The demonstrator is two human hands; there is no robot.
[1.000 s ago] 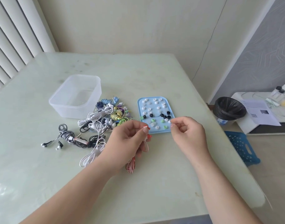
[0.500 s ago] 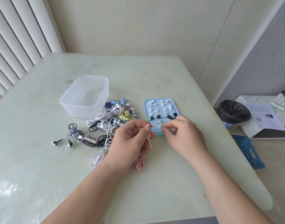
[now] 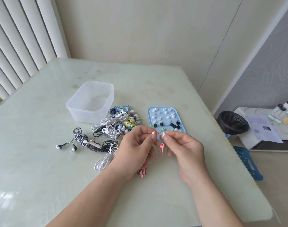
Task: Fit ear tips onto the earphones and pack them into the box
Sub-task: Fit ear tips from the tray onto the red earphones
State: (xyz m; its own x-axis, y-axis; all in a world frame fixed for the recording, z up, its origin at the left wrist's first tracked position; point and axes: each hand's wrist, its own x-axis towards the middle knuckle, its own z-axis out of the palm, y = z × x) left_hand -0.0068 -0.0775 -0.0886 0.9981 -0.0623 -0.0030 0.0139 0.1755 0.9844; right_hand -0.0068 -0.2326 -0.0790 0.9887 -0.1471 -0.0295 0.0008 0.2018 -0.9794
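My left hand [image 3: 136, 146] pinches a red and white earbud [image 3: 155, 133] between thumb and forefinger. The second earbud [image 3: 161, 146] of that pair dangles below, and its red and white cord [image 3: 142, 172] hangs down to the table. My right hand [image 3: 183, 147] pinches a small white ear tip [image 3: 163, 134] just right of the earbud, a small gap between them. Behind my fingers lies a blue tray [image 3: 180, 119] with several white, black and green ear tips. An empty clear plastic box [image 3: 90, 102] stands at the left.
A heap of coiled earphones [image 3: 118, 123] in white, blue, yellow and purple lies between box and tray. A black and white pair [image 3: 79, 140] lies further left. Off the table's right edge are a black-lined bin [image 3: 232, 124], a blue stool [image 3: 248, 163] and a white unit with papers [image 3: 262, 131].
My right hand lifted from the tray with a white ear tip and brought it up beside the earbud in my left hand. The view shifted left.
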